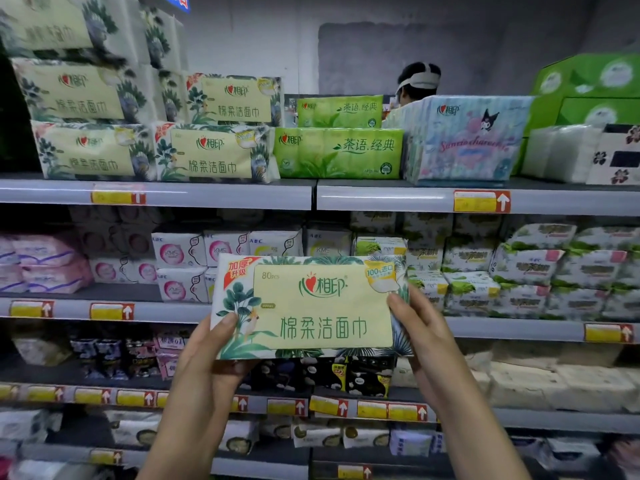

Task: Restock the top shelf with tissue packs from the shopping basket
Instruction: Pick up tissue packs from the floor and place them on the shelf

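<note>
The left grip is clamped on the lower left corner of one tissue pack, thumb on the front and fingers curled behind. The pack has a cream label framed by green leaves. It is upright and face-on between the two grips, held in the air in front of the lower shelves and not touching them. The right grip is clamped on the pack's right edge, thumb on the front, fingers hidden behind.

Well above both grips runs the top shelf. High to the left of the left grip, matching cream packs are stacked. Five show their fronts: two on the shelf, two on those, and one more on the far-left pile. Others behind are only partly seen. Straight above the held pack lie two green packs, one on the other. Above the right grip stands one pale blue cartoon pack. Further right is one white pack, just beside a flower-printed box. Two yellow price tags sit on the shelf's rim, one up-left of the left grip and one up-right of the right grip.
</note>
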Available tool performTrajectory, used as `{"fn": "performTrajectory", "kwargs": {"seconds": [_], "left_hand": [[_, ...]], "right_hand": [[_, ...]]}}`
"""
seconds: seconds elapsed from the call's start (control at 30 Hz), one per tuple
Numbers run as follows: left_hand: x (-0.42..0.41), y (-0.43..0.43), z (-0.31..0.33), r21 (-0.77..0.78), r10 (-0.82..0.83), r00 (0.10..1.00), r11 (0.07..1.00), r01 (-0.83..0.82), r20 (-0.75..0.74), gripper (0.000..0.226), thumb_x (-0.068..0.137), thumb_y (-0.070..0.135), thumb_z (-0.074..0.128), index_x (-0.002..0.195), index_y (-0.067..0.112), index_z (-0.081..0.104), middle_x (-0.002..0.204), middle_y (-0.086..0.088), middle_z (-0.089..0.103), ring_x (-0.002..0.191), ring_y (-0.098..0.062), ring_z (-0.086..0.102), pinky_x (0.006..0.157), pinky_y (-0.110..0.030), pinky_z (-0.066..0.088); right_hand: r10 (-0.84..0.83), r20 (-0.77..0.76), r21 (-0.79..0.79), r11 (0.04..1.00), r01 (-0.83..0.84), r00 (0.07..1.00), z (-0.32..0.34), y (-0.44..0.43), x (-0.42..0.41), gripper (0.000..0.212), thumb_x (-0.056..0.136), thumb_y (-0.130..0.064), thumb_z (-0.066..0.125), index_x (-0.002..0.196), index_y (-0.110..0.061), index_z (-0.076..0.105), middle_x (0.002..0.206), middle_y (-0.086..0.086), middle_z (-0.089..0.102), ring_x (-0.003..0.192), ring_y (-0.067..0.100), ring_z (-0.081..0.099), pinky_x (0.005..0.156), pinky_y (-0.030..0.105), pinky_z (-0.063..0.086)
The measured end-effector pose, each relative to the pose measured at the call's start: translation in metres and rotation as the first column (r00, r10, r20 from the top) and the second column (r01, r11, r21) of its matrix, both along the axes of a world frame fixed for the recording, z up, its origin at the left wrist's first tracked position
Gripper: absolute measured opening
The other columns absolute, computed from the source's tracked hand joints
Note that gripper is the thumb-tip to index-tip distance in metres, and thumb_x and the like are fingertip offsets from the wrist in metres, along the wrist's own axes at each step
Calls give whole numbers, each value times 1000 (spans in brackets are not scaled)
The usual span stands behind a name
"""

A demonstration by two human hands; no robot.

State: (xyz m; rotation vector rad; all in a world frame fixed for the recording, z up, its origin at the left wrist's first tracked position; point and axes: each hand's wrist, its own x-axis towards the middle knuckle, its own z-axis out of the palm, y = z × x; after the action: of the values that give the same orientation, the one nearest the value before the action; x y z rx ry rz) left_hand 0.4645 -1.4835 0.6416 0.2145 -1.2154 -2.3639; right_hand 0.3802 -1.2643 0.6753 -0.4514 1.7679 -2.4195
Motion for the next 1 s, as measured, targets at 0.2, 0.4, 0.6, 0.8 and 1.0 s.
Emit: {"fn": "performTrajectory", "kwargs": {"seconds": [0.2,0.4,0.6,0.8,1.0], "left_hand": [[14,3,0,-22,83,996,996,-83,24,113,34,45,93,134,14,50,121,-7,68,107,-23,66,91,-38,53],[29,-17,10,-34,153,988,987,-154,-37,79,50,39,87,121,18,59,120,-7,68,110,-26,63,97,-43,47],[25,-57,14,13,145,988,989,-145,-56,81,67,28,70,143,22,41,132,-7,60,111,-25,64,93,-43,49],[4,-120,39,-80,63,995,994,-69,-77,113,35,42,94,135,13,50,125,-15,64,114,-38,61,101,-58,42],[-19,-177,67,-118,75,989,989,-90,-130,111,38,51,91,136,18,51,126,-7,65,115,-30,62,94,-48,46]], "right_hand": [[23,0,0,1000,-23,1000,-6,-5,-3,70,24,-75,80,88,-56,58,138,-7,52,127,19,49,109,49,36],[56,-14,-5,998,-56,998,-1,-36,4,71,26,-73,79,91,-55,55,139,-7,51,127,19,48,109,49,36],[60,-53,-17,998,-61,997,9,-71,4,72,24,-76,78,90,-58,56,136,-9,53,124,16,50,104,44,41],[30,-62,-41,999,-32,998,15,-114,-5,76,17,-79,77,87,-62,55,142,-11,46,131,19,43,111,51,32],[8,-109,-86,996,-17,994,38,-181,-11,70,34,-73,78,96,-56,50,141,-13,46,130,16,44,108,41,36]]}}
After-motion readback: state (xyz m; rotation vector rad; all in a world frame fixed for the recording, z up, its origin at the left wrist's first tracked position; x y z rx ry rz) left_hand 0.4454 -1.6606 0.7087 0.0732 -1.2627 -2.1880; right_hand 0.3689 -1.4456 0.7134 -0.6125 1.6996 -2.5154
